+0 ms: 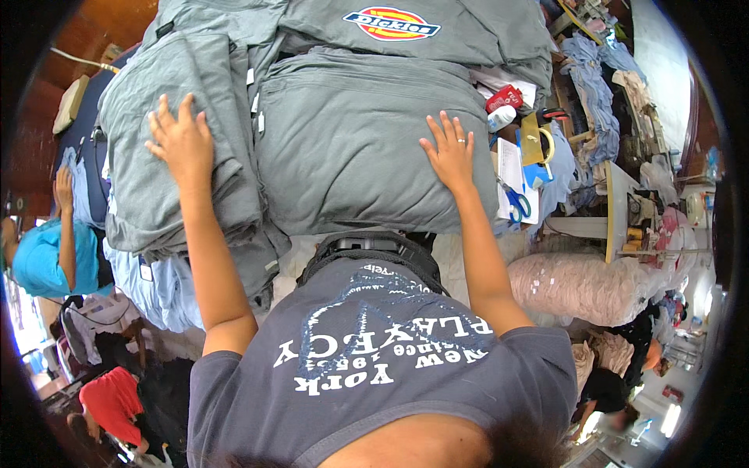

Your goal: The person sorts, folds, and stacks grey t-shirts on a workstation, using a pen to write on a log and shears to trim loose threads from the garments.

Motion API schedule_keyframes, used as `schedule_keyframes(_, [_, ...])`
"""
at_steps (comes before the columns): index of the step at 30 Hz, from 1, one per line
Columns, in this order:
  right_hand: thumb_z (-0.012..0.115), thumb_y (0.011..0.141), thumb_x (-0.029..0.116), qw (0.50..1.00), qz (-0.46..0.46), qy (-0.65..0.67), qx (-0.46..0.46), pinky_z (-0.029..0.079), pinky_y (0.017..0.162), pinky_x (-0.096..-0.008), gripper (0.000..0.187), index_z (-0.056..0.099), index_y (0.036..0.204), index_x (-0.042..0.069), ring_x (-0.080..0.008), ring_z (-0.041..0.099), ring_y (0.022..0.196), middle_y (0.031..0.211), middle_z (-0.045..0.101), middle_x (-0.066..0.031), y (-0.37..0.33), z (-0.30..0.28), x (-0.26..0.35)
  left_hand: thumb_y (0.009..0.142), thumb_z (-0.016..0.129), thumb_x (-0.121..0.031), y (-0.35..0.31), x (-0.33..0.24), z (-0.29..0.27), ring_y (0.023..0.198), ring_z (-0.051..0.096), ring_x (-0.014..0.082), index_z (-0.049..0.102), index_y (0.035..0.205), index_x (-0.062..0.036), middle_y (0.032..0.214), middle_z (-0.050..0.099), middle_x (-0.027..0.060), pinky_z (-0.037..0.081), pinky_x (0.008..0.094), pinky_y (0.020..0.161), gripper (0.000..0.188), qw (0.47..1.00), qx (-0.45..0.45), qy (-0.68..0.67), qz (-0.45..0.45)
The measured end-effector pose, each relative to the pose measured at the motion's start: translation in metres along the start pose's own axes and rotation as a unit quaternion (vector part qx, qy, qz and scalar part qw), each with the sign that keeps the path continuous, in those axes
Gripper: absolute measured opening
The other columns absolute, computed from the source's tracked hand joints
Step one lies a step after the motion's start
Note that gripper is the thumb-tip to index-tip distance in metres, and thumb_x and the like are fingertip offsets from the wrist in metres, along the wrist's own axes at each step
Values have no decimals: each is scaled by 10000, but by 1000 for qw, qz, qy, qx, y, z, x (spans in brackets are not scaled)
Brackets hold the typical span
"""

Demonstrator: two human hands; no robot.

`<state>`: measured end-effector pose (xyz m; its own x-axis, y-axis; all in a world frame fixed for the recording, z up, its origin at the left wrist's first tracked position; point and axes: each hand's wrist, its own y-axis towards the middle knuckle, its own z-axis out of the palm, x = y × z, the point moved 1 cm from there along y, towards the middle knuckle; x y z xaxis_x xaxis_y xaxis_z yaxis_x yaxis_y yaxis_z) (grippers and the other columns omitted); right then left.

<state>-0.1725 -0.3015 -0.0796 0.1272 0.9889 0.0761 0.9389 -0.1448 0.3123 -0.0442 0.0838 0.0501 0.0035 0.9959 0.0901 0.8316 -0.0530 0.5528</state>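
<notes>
I rest the left hand (187,147) on a folded grey garment pile (148,195), the right hand (452,162) on the wider grey pile (363,144) beside it, fingers (447,131) spread and released.

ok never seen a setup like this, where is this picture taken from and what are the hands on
No machine here: these are a person's two bare hands, seen by a wide fisheye camera worn on the head and looking down, so edges curve. The left hand lies spread on a stack of folded grey fabric; the right hand lies on a broad, grey cloth bundle. Neither grip is closed on anything. Near the right hand are blue-handled scissors and a white plastic bottle.
</notes>
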Motion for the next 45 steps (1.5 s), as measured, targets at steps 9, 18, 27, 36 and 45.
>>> schedule_keyframes(9, [464, 722, 670, 991, 78, 110, 24, 154, 1001, -561, 814, 260, 1354, 200, -331, 249, 1273, 1374, 285, -155, 86, 26, -87, 518, 802, -216, 29, -158, 79, 1219, 331, 264, 331, 1300, -233, 1296, 384, 54, 225, 597, 965, 913, 943, 197, -139, 229])
schedule_keyframes(18, [665, 643, 355, 996, -77, 37, 9, 316, 872, -440, 430, 565, 1001, 139, -245, 514, 943, 991, 556, -63, 94, -16, -78, 625, 659, -112, 12, -175, 85, 946, 478, 208, 515, 1001, -140, 928, 524, 7, 325, 435, 830, 403, 931, 67, -136, 333])
schedule_keyframes(27, [601, 553, 9, 982, -140, 49, -115, 311, 900, -414, 455, 522, 982, 137, -230, 484, 922, 905, 499, -30, 14, -19, -80, 714, 520, -138, -80, -136, 64, 749, 460, 118, 543, 854, -197, 726, 451, -38, 270, 308, 709, 154, 956, -44, -161, 241])
schedule_keyframes(36, [657, 523, 15, 969, -198, 135, 59, 298, 956, -445, 858, 347, 1301, 203, -257, 457, 1030, 1073, 468, -60, 67, -63, -45, 705, 548, -118, -82, -137, 74, 1051, 423, 168, 563, 852, -209, 1064, 506, -37, 245, 363, 844, 174, 956, -62, -189, 215])
schedule_keyframes(45, [625, 622, 43, 955, -274, 111, 6, 372, 729, -353, 165, 538, 754, 93, -201, 528, 711, 660, 485, -16, -11, -59, -67, 561, 628, -46, -66, -108, 54, 1016, 475, 147, 482, 982, -175, 1014, 520, -25, 204, 429, 890, 464, 982, 13, -145, 117])
